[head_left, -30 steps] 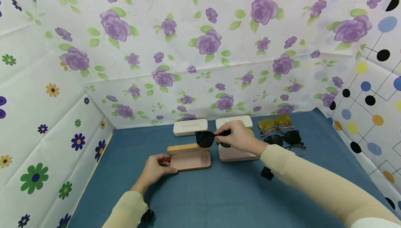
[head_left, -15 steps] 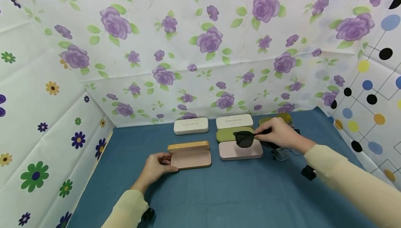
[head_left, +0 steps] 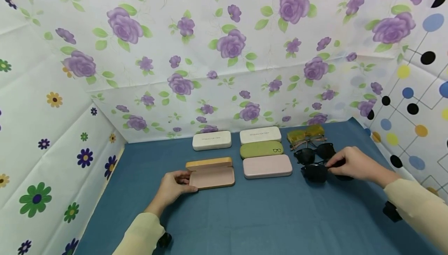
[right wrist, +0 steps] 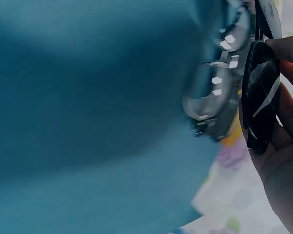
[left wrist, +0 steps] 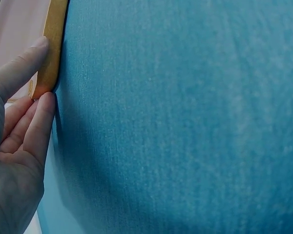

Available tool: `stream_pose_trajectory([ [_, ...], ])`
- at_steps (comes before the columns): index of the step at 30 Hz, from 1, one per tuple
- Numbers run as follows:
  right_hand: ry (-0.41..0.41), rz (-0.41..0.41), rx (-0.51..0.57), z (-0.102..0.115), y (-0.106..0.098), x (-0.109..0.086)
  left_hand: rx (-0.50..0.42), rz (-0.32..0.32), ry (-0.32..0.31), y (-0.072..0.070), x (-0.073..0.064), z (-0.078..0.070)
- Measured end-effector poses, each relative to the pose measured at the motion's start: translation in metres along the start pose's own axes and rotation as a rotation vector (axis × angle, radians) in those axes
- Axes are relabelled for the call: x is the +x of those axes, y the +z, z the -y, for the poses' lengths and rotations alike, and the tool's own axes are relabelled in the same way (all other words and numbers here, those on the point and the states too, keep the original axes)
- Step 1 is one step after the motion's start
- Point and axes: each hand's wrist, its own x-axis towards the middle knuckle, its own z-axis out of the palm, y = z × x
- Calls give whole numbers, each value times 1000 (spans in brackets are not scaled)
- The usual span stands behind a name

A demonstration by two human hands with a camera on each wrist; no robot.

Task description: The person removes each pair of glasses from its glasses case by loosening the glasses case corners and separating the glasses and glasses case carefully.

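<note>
My left hand grips the left end of an open glasses case, which has a tan outside and a pink lining. In the left wrist view, the thumb lies over the case's rim and the fingers are against its end. On the right, my right hand pinches a pair of black sunglasses near the middle, between the lenses. They hang over a pair of clear-lensed glasses, which they mostly cover in the head view. The case's pink base has nothing in it.
Right of the open case lie closed cases: pink, green and white. Another white case sits behind it. Further right are black sunglasses, brown-framed glasses and yellow glasses. Patterned cloth walls surround the blue tabletop.
My right hand has carried the black sunglasses rightward from beside the open case, past the pink and green cases, to the row of glasses. The left hand has stayed on the case.
</note>
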Motion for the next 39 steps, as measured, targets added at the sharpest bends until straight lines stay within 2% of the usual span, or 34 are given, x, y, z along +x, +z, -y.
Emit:
stream_pose_trajectory([
  [4, 9, 27, 13, -13, 8, -13, 12, -7, -5, 0, 1, 1],
  [9, 2, 38, 25, -17, 12, -16, 23, -9, -7, 2, 1, 1],
  [15, -14, 66, 11, -17, 17, -12, 12, -10, -12, 2, 0, 1],
  [25, -35, 63, -65, -22, 22, -9, 14, -16, -12, 2, 0, 0],
  [39, -27, 83, -62, -19, 20, -6, 9, -15, -3, 2, 0, 2],
])
